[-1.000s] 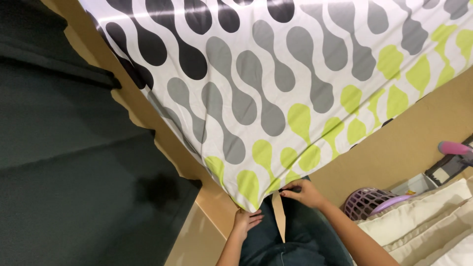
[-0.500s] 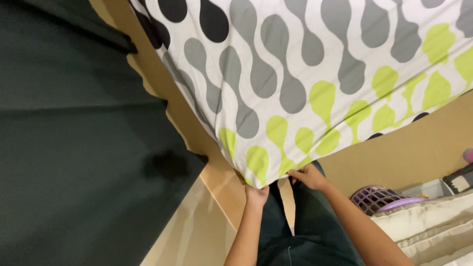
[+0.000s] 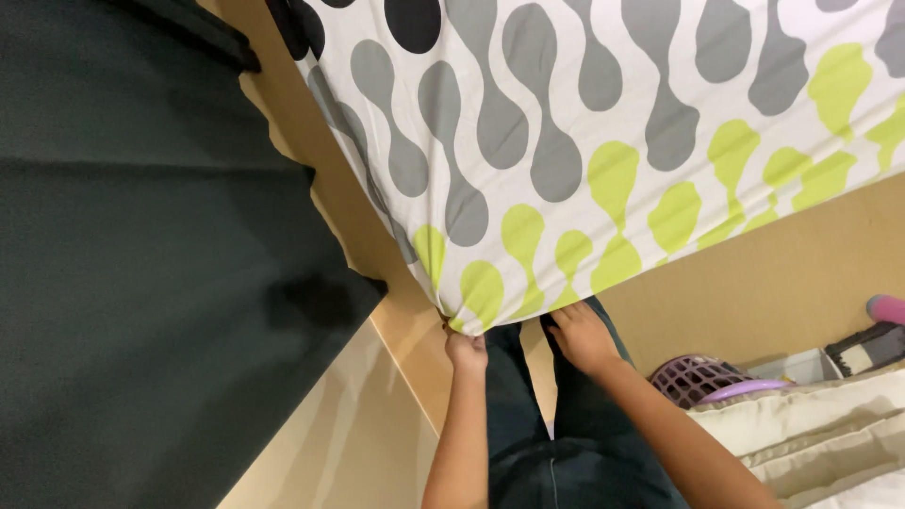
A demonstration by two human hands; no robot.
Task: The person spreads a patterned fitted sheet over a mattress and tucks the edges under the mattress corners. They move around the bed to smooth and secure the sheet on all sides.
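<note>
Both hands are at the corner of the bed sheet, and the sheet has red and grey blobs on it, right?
Not quite. In the head view both hands, left and right, are at the corner of the sheet, but its blobs are green, grey and black, not red.

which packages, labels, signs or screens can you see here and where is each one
No package, label, sign or screen shows clearly.
Nearest candidate: a small dark boxy item with a pale striped face, at the right edge beside the purple basket; too small to tell what it is.
The hands hold no packaging: left hand and right hand are at the corner of the patterned sheet.
</note>
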